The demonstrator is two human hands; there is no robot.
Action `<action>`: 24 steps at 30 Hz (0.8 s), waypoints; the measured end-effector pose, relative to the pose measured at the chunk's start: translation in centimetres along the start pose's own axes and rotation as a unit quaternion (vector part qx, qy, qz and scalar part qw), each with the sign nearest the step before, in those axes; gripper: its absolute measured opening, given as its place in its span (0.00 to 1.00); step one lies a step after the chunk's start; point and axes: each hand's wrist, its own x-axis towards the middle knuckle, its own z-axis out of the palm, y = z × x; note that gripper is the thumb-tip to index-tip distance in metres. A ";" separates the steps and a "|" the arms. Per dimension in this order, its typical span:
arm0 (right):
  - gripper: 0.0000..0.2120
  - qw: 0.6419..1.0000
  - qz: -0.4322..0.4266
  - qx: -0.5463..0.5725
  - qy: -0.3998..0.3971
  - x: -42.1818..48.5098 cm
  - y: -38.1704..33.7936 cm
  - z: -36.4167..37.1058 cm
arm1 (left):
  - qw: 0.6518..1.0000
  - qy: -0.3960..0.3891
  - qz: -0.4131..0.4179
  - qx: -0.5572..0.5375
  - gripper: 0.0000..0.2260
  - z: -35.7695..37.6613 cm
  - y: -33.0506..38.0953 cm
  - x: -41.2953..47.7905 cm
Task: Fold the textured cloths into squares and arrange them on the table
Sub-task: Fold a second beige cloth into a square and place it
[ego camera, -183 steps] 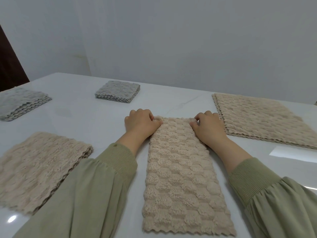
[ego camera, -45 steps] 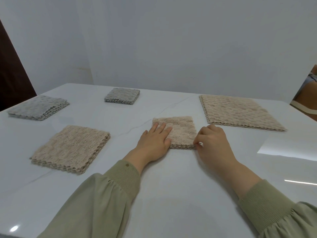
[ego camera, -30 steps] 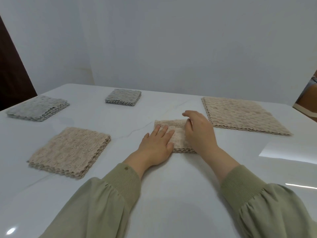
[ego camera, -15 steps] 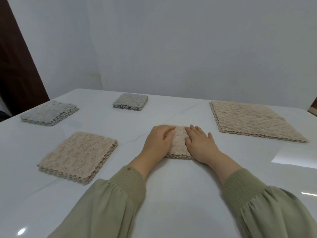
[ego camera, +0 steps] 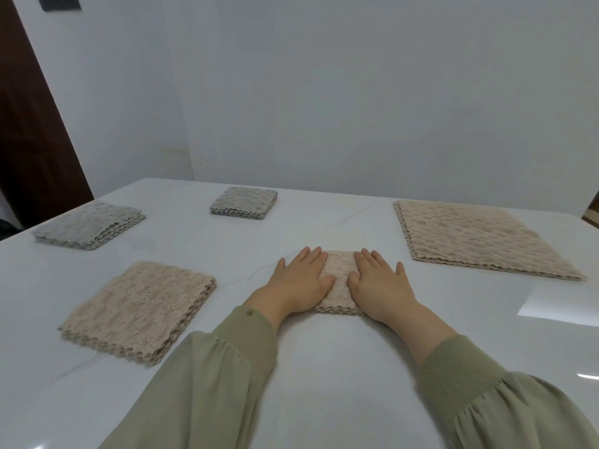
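Note:
A small beige textured cloth (ego camera: 338,280), folded into a square, lies on the white table (ego camera: 324,367) in front of me. My left hand (ego camera: 299,280) lies flat on its left part, fingers spread. My right hand (ego camera: 379,283) lies flat on its right part, palm down. Only a strip of the cloth shows between the hands. Neither hand grips anything.
A stack of folded beige cloths (ego camera: 139,311) lies at the near left. Two stacks of grey cloths (ego camera: 89,226) (ego camera: 244,202) sit at the far left and far middle. A stack of large unfolded beige cloths (ego camera: 479,238) lies at the far right. A wall stands behind the table.
The long cloth was folded down to a small square. Both hands moved onto it and flattened out; the right hand shifted from the cloth's edge to its top.

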 end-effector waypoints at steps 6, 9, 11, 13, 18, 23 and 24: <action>0.25 0.991 -0.037 0.004 0.131 0.1 -1.0 -1.0 | 1.000 0.013 0.005 0.015 0.26 0.4 0.1 -0.2; 0.27 0.999 -0.032 -0.012 -0.014 0.1 -0.6 -0.1 | 1.000 0.007 0.003 0.020 0.26 0.5 0.0 0.0; 0.27 0.999 -0.018 -0.006 -0.043 0.2 0.0 0.2 | 1.000 0.006 0.004 0.021 0.27 0.5 -0.1 0.0; 0.28 0.999 -0.019 0.000 -0.033 0.2 0.2 0.2 | 1.000 0.009 0.001 0.019 0.27 0.5 -0.2 0.1; 0.24 0.990 -0.051 0.125 0.048 -0.8 0.8 0.3 | 0.998 0.070 -0.004 0.000 0.26 1.1 -0.1 -0.6; 0.20 0.967 -0.061 0.195 0.150 -2.1 1.6 -0.1 | 0.965 0.252 0.068 0.037 0.26 1.0 0.9 -2.2; 0.19 0.964 -0.057 0.198 0.168 -2.3 1.7 -0.2 | 0.958 0.271 0.085 0.034 0.28 1.0 1.4 -2.5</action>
